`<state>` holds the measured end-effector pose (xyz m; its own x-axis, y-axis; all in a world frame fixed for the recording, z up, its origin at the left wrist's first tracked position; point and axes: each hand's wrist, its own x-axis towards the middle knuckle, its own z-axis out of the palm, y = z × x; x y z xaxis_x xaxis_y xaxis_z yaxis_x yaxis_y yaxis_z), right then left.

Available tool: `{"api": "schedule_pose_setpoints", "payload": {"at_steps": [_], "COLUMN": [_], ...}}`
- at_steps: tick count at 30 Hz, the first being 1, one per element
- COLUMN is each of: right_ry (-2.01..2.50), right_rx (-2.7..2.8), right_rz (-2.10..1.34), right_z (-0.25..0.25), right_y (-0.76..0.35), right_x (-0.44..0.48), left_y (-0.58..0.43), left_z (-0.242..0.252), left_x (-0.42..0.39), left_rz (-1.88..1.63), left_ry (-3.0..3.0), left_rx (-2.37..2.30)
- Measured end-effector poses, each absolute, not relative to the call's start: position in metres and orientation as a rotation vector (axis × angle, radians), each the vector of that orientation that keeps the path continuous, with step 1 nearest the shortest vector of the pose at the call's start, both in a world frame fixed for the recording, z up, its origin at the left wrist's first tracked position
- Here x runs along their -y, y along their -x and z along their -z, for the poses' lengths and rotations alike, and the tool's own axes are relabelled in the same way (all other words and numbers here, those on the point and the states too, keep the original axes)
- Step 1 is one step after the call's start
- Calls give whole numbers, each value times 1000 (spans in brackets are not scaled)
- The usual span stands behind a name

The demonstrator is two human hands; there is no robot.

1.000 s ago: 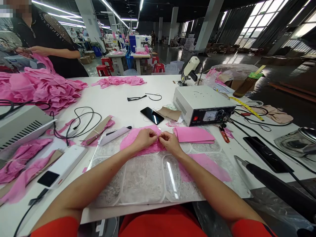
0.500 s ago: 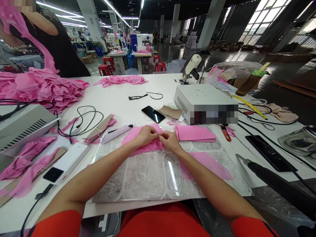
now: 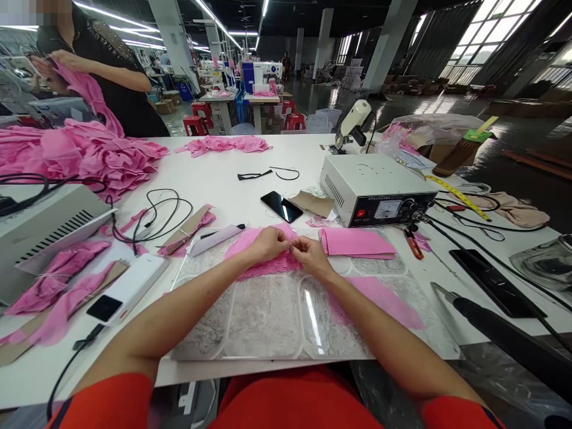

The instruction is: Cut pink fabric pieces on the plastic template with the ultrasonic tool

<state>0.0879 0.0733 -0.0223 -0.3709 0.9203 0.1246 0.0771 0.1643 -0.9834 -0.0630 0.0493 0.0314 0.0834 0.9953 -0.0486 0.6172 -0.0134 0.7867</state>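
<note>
My left hand [image 3: 271, 244] is closed, with its fingertips pinching the edge of a pink lace fabric piece [image 3: 254, 265]. Close beside it, my right hand [image 3: 310, 253] pinches the same fabric at its right end, and the two sets of fingertips almost meet. The fabric lies on a clear-topped, marbled board [image 3: 266, 322]. Right of my hands rests a folded stack of pink fabric [image 3: 357, 243]. A thin sheer pink piece [image 3: 379, 301] is spread flat, partly under my right forearm.
Behind my hands lie a phone [image 3: 281, 206] and a grey control box [image 3: 379, 185]. At right are orange-handled cutters [image 3: 413, 244] and a black-handled tool [image 3: 500, 333]. A white device [image 3: 129, 292] and cables are at left. A person [image 3: 111, 77] handles pink fabric behind a heap [image 3: 89, 155].
My hands keep the same pinch with hardly any movement. The whole view has shifted slightly right. The person at the back left has brought both hands together on a pink strip.
</note>
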Motion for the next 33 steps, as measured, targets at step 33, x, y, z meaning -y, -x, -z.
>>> {"api": "schedule_pose_setpoints", "payload": {"at_steps": [33], "right_ry": [1136], "right_rx": [1708], "right_rz": [-1240], "right_z": [19], "right_y": [-100], "right_x": [-78], "left_y": [82], "left_z": [-52], "left_x": [-13], "left_rz": [-635], "left_ry": [-2224], "left_rx": [-1268]}}
